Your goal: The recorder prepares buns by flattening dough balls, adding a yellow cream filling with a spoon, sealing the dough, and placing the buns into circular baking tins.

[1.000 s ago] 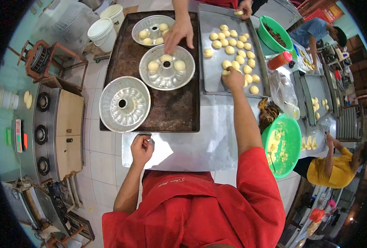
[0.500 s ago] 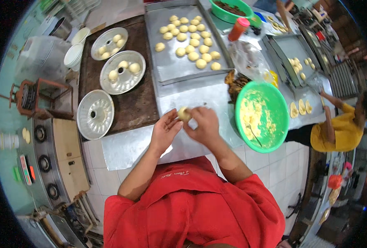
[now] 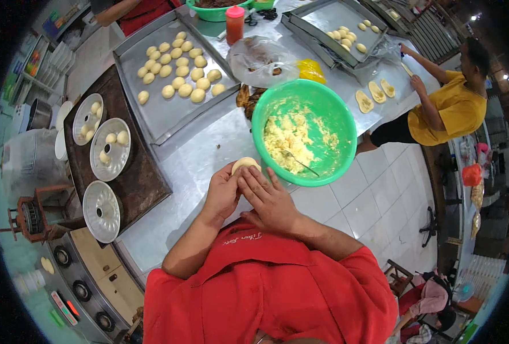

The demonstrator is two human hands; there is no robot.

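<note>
Between my hands is a pale piece of dough (image 3: 246, 164), rounded and flattened, its far edge showing past my fingers. My left hand (image 3: 222, 194) is closed around its left side. Over its near side lies my right hand (image 3: 267, 198), fingers stretched out flat and pressing on it. Just beyond and to the right stands a green bowl (image 3: 346, 117) of crumbly yellow filling (image 3: 289, 137), with a metal fork or spoon (image 3: 300, 163) in it. Farther off, a metal tray (image 3: 168, 123) carries many dough balls (image 3: 181, 71).
Fluted ring pans (image 3: 101, 212), two with dough balls, sit on a dark baking sheet (image 3: 142, 186) at left. A clear plastic bag (image 3: 260, 60) and red squeeze bottle (image 3: 235, 26) stand behind the bowl. A co-worker in yellow (image 3: 449, 109) works by flat dough pieces (image 3: 376, 92) at right.
The view has swung right, and my hands are now close to the green bowl. The dough was pinched up between my fingers; now it looks flatter, with my right hand laid over it.
</note>
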